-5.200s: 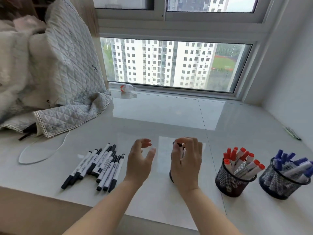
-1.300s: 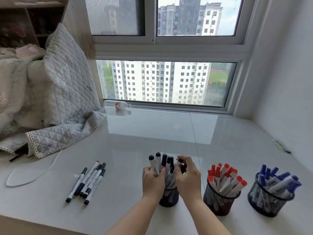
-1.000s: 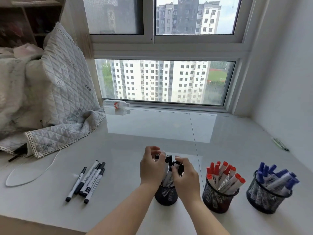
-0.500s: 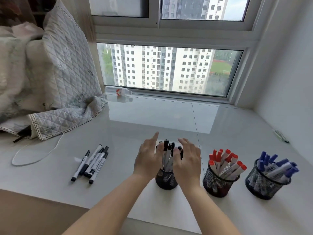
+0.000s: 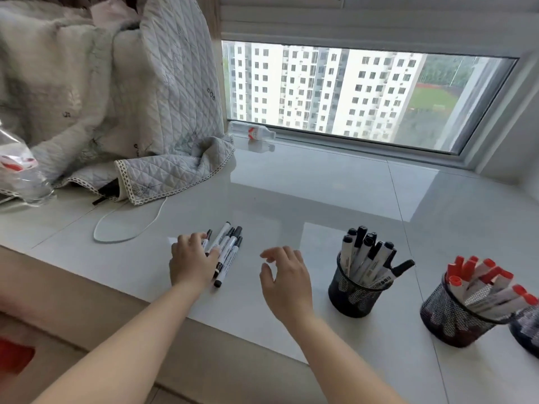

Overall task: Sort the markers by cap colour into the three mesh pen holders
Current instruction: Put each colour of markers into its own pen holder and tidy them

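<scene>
You see 2 bare forearms reaching in from the bottom edge, with no sleeve, watch or bracelet showing on either. Your left hand (image 5: 191, 262) and right hand (image 5: 287, 282) wear no gloves and no rings, and the fingernails look short and unpainted.

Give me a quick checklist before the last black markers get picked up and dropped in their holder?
1. Left hand on the loose black markers: ok, fingers rest on them.
2. Firm grip on them: cannot tell.
3. Right hand free: ok, open, holding nothing.
4. Black-cap holder upright with room: ok, though one marker leans out.
5. Red-cap holder holds only red caps: ok.
6. Third holder: cannot tell, cut off at the edge.
</scene>
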